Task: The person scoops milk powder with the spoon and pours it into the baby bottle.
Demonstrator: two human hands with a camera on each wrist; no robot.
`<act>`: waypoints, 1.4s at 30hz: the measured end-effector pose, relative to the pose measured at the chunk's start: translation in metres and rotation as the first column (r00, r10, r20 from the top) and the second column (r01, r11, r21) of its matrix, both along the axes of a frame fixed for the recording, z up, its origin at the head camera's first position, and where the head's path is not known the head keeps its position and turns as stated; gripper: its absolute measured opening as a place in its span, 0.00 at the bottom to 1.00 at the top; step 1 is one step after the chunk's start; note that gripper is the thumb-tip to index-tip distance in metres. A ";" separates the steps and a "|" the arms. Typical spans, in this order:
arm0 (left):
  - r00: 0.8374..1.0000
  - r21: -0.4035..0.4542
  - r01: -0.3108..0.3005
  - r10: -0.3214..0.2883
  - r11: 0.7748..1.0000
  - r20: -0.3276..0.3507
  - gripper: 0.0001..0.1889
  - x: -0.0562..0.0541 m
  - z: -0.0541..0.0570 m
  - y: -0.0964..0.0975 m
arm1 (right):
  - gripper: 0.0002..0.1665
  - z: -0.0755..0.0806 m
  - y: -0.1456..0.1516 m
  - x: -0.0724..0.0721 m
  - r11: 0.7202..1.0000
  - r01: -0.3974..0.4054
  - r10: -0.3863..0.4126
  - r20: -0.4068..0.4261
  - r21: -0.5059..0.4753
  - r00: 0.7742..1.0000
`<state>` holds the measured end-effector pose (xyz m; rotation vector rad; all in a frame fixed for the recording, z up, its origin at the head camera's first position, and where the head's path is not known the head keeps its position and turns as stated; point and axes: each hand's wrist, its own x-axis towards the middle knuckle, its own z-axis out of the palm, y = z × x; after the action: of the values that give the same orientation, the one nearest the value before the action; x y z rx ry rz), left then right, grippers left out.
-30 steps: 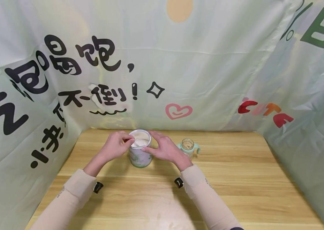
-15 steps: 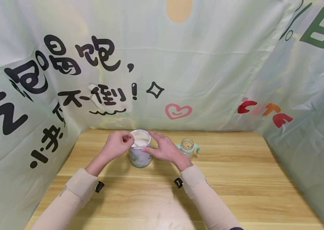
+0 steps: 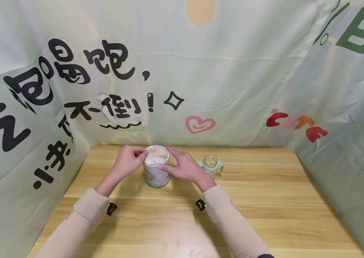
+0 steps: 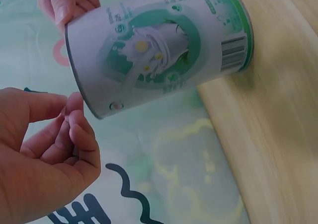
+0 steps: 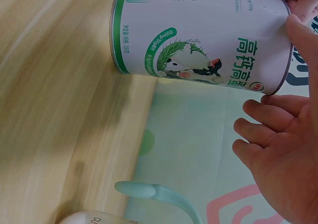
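A white-and-green milk powder can [image 3: 157, 176] stands upright and open-topped near the back of the table, pale inside. My left hand [image 3: 129, 160] is at its left rim, thumb and forefinger pinched together on a thin whitish piece [image 3: 152, 159] in the can's mouth; its kind is unclear. In the left wrist view the left hand [image 4: 54, 144] hides what lies between its fingertips. My right hand [image 3: 186, 165] holds the can's right side by the rim, thumb in front and fingers behind. In the right wrist view the right hand [image 5: 283, 139] spans that rim.
Just right of the can, partly behind the right wrist, stands a clear baby bottle [image 3: 210, 162] without a lid, with mint-green handles. Printed cloth walls [image 3: 233, 89] close off the back and sides of the wooden table [image 3: 265, 200].
My left hand has drawn slightly left, away from the can's middle, and the whitish piece at the mouth now shows more. The can has shifted slightly left. My right hand keeps its hold.
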<state>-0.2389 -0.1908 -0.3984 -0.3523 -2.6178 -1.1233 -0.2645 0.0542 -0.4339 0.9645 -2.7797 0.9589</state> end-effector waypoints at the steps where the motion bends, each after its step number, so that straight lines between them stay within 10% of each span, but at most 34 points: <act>1: 1.000 0.009 -0.012 0.012 1.000 0.003 0.09 0.000 0.000 -0.001 | 0.51 0.000 0.000 0.000 1.000 0.000 0.000 0.002 -0.001 1.000; 16: 0.991 0.193 -0.129 0.121 0.973 0.054 0.11 0.000 0.007 -0.013 | 0.51 0.001 -0.001 0.001 1.000 0.022 -0.022 0.022 0.004 1.000; 27: 0.923 0.486 -0.275 0.087 0.829 0.374 0.21 -0.005 0.003 -0.022 | 0.51 -0.001 0.000 0.000 1.000 0.020 -0.020 0.026 0.000 0.999; 42: 0.893 0.604 -0.332 0.035 0.725 0.449 0.22 -0.010 0.000 -0.026 | 0.51 -0.001 -0.001 0.002 1.000 0.024 -0.024 0.038 -0.006 0.999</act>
<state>-0.2487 -0.2164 -0.3987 0.3432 -2.2375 -2.1295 -0.2629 0.0532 -0.4350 0.9194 -2.8099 0.9930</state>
